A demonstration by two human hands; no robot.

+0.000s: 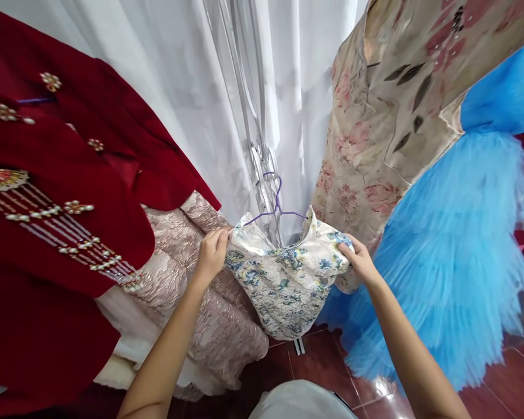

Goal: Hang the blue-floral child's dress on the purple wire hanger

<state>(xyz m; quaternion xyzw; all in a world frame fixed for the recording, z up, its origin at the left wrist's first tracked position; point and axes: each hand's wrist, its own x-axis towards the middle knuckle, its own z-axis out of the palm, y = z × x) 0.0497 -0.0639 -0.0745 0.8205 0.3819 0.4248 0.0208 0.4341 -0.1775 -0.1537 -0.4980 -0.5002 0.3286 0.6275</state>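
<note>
A white top with blue and yellow flowers (288,285) hangs in front of me on a purple wire hanger (278,198). My left hand (213,251) pinches its left shoulder edge between thumb and fingers. On the other side, my right hand (358,259) grips the right shoulder edge, thumb on the front of the cloth. The top's neckline faces up, and the hanger's arms run into its shoulders. The hanger's hook is by a white metal stand (262,154); whether it rests on it I cannot tell.
At left hang a dark red velvet jacket (82,233) with beaded ornaments and a shiny pink brocade garment (201,314). A beige floral dress (353,145) and a blue tulle dress (445,250) hang at right. White curtains (170,75) stand behind; red tiles (305,366) cover the floor.
</note>
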